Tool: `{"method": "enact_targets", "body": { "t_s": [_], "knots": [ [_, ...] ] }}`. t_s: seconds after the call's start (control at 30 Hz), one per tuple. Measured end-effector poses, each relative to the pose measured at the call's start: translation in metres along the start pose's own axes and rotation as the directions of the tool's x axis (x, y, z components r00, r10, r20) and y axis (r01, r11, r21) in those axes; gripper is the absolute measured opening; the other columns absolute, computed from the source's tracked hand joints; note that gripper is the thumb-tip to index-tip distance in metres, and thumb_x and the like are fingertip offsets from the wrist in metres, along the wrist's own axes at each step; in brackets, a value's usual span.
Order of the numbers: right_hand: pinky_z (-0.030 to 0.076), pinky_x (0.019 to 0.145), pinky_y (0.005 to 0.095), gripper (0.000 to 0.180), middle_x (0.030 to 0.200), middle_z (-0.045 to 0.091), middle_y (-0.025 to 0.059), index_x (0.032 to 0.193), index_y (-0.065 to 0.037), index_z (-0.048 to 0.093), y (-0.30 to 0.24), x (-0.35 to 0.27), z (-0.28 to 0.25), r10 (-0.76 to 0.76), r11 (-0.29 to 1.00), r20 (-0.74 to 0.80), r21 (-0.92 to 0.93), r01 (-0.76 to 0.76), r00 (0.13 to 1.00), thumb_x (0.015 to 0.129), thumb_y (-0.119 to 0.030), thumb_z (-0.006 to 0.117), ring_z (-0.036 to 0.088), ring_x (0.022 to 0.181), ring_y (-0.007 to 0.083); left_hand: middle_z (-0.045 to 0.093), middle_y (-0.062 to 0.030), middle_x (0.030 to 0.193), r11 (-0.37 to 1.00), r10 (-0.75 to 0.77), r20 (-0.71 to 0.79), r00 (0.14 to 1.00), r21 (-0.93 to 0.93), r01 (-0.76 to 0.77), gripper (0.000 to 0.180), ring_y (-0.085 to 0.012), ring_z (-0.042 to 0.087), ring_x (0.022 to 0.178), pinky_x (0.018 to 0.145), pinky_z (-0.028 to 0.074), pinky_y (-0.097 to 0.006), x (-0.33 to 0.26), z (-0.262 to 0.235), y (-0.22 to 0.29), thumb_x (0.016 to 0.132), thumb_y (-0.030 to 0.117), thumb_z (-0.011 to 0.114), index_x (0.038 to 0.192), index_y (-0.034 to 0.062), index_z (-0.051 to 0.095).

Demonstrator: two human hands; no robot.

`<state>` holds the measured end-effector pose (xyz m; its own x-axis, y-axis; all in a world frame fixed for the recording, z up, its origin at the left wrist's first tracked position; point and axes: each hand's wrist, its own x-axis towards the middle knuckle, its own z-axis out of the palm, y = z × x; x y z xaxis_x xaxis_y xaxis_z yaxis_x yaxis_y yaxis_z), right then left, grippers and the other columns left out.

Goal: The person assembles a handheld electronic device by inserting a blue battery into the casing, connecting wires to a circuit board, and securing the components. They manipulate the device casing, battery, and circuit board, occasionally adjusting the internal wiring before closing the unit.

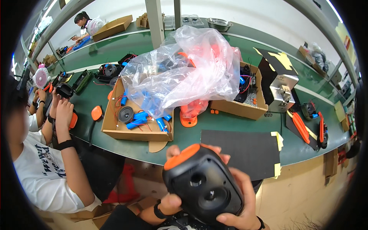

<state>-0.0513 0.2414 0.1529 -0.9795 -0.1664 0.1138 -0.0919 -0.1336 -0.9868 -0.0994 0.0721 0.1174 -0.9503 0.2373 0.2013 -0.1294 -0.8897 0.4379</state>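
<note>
A black speaker housing (191,166) with an orange end cap (182,156) is tilted up in front of my body, just off the bench edge. Two round recesses show in its dark face, one larger than the other. My left hand (171,204) grips its left side, thumb against the lower part and a fingertip near the orange cap. Wrapped round the right side is my right hand (246,193), its thumb at the bottom corner. The fingers behind the housing are partly hidden. Nearest to it on the bench lies a black mat (239,147) with yellow tape.
An open cardboard box (134,135) holds blue cylindrical cells (137,123) and a round speaker driver (125,114). A clear plastic bag (203,65) covers much of it. Right stands a metal fixture (281,92) beside orange strips (301,126). A co-worker (50,172) works close on my left.
</note>
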Motion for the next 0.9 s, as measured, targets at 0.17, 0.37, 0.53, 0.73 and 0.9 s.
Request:
{"method": "enact_targets", "body": {
  "t_s": [0.17,0.37,0.53,0.73,0.9],
  "knots": [
    [0.042,0.114,0.0379,0.103,0.141,0.061,0.0177,0.149,0.007,0.048,0.011,-0.019,-0.018,0.313,0.936,0.209,0.098,-0.339,0.926,0.069,-0.032,0.100,0.059,0.132,0.0258,0.016,-0.0435,0.164,0.985,-0.036,-0.054,0.998,0.167,0.044,0.106,-0.0596,0.032,0.150,0.121,0.033,-0.069,-0.047,-0.002,0.005,0.073,0.041,0.093,0.148,0.0291,0.019],
    [0.047,0.110,0.0393,0.112,0.135,0.061,0.0177,0.152,0.006,0.044,0.044,-0.055,-0.050,0.322,0.933,0.264,-0.254,-0.256,0.909,0.064,-0.033,0.101,0.062,0.125,0.0271,0.060,-0.0204,0.145,0.629,-0.454,-0.054,0.889,0.687,0.363,0.116,-0.0247,0.063,0.130,0.114,0.046,-0.038,-0.078,-0.065,0.038,0.058,0.022,0.105,0.153,-0.0071,0.046],
    [0.054,0.098,0.0353,0.110,0.123,0.066,0.0150,0.145,0.004,0.051,0.075,-0.071,-0.046,0.338,0.879,0.253,-0.430,-0.208,0.906,0.056,-0.029,0.106,0.069,0.108,0.0244,0.066,-0.0162,0.138,0.474,-0.574,-0.234,0.785,0.687,0.552,0.108,-0.0220,0.065,0.123,0.110,0.049,-0.035,-0.103,-0.091,0.021,0.056,0.024,0.106,0.146,-0.0068,0.056],
    [0.055,0.098,0.0365,0.104,0.119,0.067,0.0175,0.138,0.006,0.056,0.105,-0.096,-0.024,0.429,0.901,-0.209,0.026,-0.433,0.879,0.059,-0.041,0.104,0.070,0.109,0.0248,0.061,-0.0152,0.143,0.518,-0.484,-0.192,0.854,0.724,0.456,0.101,-0.0203,0.062,0.128,0.112,0.048,-0.036,-0.120,-0.107,0.003,0.064,0.020,0.104,0.147,-0.0059,0.054],
    [0.058,0.089,0.0335,0.082,0.108,0.071,0.0146,0.128,0.006,0.061,0.126,-0.106,-0.024,0.394,0.918,-0.289,0.077,-0.389,0.873,0.067,-0.034,0.100,0.072,0.099,0.0214,0.063,-0.0164,0.140,0.480,-0.499,-0.314,0.808,0.676,0.559,0.103,-0.0219,0.064,0.126,0.110,0.049,-0.036,-0.126,-0.107,-0.008,0.062,0.029,0.105,0.145,-0.0064,0.055]
  ]
}}
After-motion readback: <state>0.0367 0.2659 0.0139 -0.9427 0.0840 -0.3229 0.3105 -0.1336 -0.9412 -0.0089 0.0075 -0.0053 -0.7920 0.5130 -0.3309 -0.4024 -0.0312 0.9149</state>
